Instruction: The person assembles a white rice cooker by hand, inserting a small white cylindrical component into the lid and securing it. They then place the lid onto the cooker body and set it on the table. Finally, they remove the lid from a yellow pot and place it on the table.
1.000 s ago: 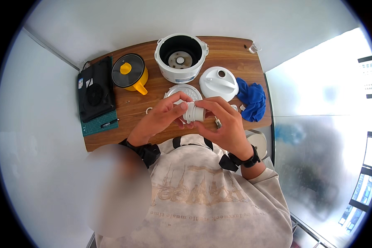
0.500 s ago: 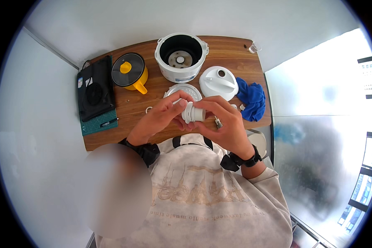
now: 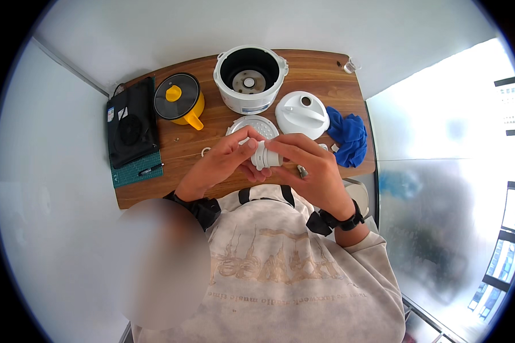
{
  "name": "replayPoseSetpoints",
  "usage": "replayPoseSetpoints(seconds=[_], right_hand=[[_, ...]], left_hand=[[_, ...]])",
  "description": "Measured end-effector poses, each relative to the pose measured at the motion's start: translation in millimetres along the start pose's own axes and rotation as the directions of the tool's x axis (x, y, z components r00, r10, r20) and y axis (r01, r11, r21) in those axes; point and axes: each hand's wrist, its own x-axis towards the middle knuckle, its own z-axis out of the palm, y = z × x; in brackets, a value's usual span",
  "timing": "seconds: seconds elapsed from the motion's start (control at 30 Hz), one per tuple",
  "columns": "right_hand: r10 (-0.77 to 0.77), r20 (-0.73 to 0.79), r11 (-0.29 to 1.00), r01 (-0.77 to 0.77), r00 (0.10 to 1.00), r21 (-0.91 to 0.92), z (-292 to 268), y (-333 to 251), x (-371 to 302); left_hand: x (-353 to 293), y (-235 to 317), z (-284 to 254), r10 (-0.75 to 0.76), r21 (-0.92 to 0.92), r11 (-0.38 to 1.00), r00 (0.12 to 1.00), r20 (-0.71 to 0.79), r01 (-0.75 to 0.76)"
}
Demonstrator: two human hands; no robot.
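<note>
Between my two hands, over the front of the table, is a small white stepped cylindrical plastic part (image 3: 262, 156), lying on its side. My left hand (image 3: 228, 162) grips its flanged left end with thumb and fingers. My right hand (image 3: 316, 168) closes round its narrower right end, thumb below and fingers above. Just beyond them lies a white perforated inner lid (image 3: 263, 124), partly hidden by the fingers. Right of it rests a white domed cooker lid (image 3: 303, 116) with a round hole. A small grey piece (image 3: 302, 171) shows in part beside my right hand.
At the back of the wooden table (image 3: 320, 68) stands an open white cooker body (image 3: 250, 102). To its left are a yellow pot (image 3: 195, 112) with a glass lid, a black flat device (image 3: 133, 123) and a green cutting mat (image 3: 133, 173). A blue cloth (image 3: 349, 140) lies at right.
My right hand has shifted slightly left, its fingers further over the white plastic part. Its hold covers more of the grey piece. My left hand has stayed almost still.
</note>
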Motion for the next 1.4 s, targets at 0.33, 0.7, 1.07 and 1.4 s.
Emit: replayPoseSetpoints(seconds=[0.33,0.7,1.07,1.4], right_hand=[[0.020,0.018,1.000,-0.020,1.000,0.013,-1.6,-0.4,-0.3],[0.061,-0.080,0.995,-0.054,0.995,0.089,2.3,4.9,-0.6],[0.039,-0.083,0.998,-0.034,0.996,0.054,2.5,5.6,-0.1],[-0.060,-0.147,0.998,0.058,0.987,-0.018,6.0,8.4,-0.3]], left_hand=[[-1.4,-1.8,-1.4,-0.027,-0.057,0.998,1.000,0.006,0.027],[4.0,-2.0,-2.6,-0.033,-0.095,0.995,0.999,0.023,0.035],[5.6,-3.0,-2.2,-0.026,-0.079,0.996,1.000,0.018,0.027],[4.8,-1.9,-2.1,-0.012,-0.089,0.996,1.000,0.013,0.014]])
